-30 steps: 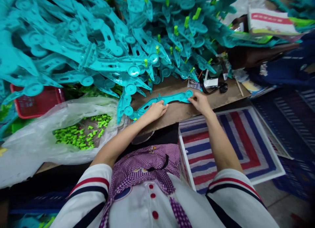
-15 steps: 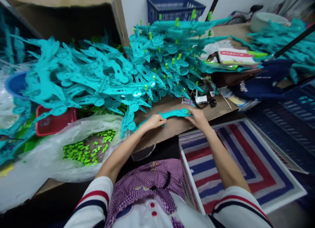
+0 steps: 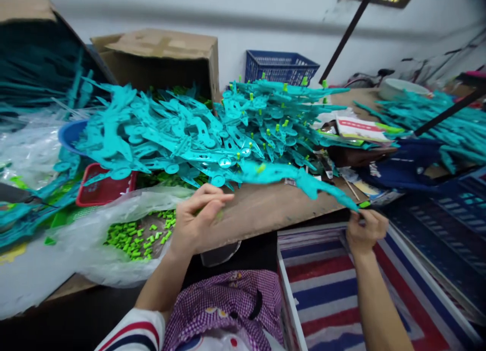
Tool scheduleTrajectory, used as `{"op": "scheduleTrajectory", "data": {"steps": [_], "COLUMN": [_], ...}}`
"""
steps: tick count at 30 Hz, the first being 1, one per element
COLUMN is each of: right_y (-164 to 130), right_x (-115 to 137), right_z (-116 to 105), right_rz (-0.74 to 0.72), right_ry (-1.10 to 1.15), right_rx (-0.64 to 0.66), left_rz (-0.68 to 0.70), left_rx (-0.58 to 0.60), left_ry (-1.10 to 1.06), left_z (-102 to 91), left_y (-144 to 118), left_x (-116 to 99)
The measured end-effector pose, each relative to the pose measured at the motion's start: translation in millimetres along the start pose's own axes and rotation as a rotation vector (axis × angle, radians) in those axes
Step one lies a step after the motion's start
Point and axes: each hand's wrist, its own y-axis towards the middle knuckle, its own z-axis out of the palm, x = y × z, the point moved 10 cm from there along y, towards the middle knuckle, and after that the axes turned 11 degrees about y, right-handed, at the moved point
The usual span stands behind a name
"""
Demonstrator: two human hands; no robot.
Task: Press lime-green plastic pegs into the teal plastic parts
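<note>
**Teal plastic strip lifted by one end over the work board**

Nearest, a purple checked apron (image 3: 231, 300) and a white striped sleeve (image 3: 132, 333) at the bottom edge. Just right of these, a red, white and blue striped sack (image 3: 326, 290) lining a white frame. Right hand (image 3: 362, 232) above that sack, fingers pinched tight on the near right tip of a long teal plastic strip (image 3: 299, 179); strip slanted up and left from there, raised clear of the brown board (image 3: 261, 209), blurred, with a small green peg (image 3: 261, 167) at its far left end. Left hand (image 3: 197, 219) near the board's left edge, apart from the strip, thumb and fingers loosely curled with a gap between them; anything pinched there too blurred to tell. Left of that hand, a clear plastic bag (image 3: 94, 224) open on a heap of loose green pegs (image 3: 132, 234). Behind the bag, a red basket (image 3: 100, 189). Farther back, a large pile of teal strips (image 3: 197, 133) across the table, many on the right half bearing upright green pegs. Farthest, a cardboard box (image 3: 163, 52) and a blue crate (image 3: 279, 68) against the white wall.
</note>
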Motion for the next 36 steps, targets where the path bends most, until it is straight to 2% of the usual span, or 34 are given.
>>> {"op": "scheduleTrajectory", "data": {"steps": [2, 4, 7, 8, 10, 12, 14, 15, 16, 18, 20, 22, 23, 24, 25, 27, 28, 30, 31, 33, 36], "right_y": [37, 87, 180, 211, 270, 319, 352, 360, 364, 357, 337, 303, 279, 248, 209, 116, 76, 27, 16, 15, 36], "right_x": [26, 63, 121, 135, 159, 165, 164, 167, 170, 179, 196, 230, 253, 282, 317, 384, 405, 426, 428, 423, 413], "right_z": [-12, -9, 35, 50, 108, 176, 240, 262, 275, 277, 254, 224, 211, 208, 217, 254, 274, 310, 325, 345, 348], "right_rz": [0.012, 0.000, -0.047, -0.054, -0.118, -0.151, -0.216, -0.306, -0.405, -0.604, -0.696, -0.646, -0.573, -0.511, -0.484, -0.493, -0.465, -0.388, -0.347, -0.288, -0.277], "right_ry": [-0.007, -0.024, -0.023, -0.006, 0.003, -0.035, 0.029, 0.107, 0.204, 0.394, 0.520, 0.561, 0.558, 0.540, 0.526, 0.520, 0.468, 0.401, 0.378, 0.370, 0.387], "right_rx": [-0.111, -0.143, -0.040, -0.093, -0.059, -0.017, 0.026, 0.021, 0.004, -0.024, -0.028, -0.012, 0.000, 0.075, 0.232, 0.629, 0.757, 0.848, 0.859, 0.856, 0.804], "left_rz": [0.023, -0.046, -0.304, -0.397, -0.571, -0.738, -0.883, -0.938, -0.977, -1.012, -1.010, -0.988, -0.972, -0.951, -0.927, -0.860, -0.819, -0.758, -0.743, -0.732, -0.661], "left_rx": [-0.036, -0.027, 0.102, 0.147, 0.188, 0.165, 0.110, 0.074, 0.032, -0.055, -0.126, -0.167, -0.179, -0.197, -0.221, -0.269, -0.289, -0.305, -0.304, -0.320, -0.373], "left_ry": [-0.105, -0.140, -0.060, -0.033, -0.005, -0.020, -0.075, -0.112, -0.152, -0.223, -0.282, -0.347, -0.384, -0.415, -0.438, -0.450, -0.444, -0.431, -0.431, -0.444, -0.478], "left_z": [-21.1, -32.5, -30.9, -30.0, -34.0, -45.8, -60.9, -68.9, -77.1, -92.4, -103.6, -107.4, -106.9, -106.4, -106.4, -109.7, -113.2, -122.3, -127.6, -140.8, -158.1], "left_y": [-15, -31, -66, -82, -116, -152, -185, -199, -210, -224, -227, -221, -215, -207, -198, -180, -172, -162, -160, -157, -139], "left_x": [1, 18, 70, 90, 125, 153, 173, 180, 185, 191, 196, 200, 202, 202, 202, 196, 192, 181, 176, 167, 150]}}
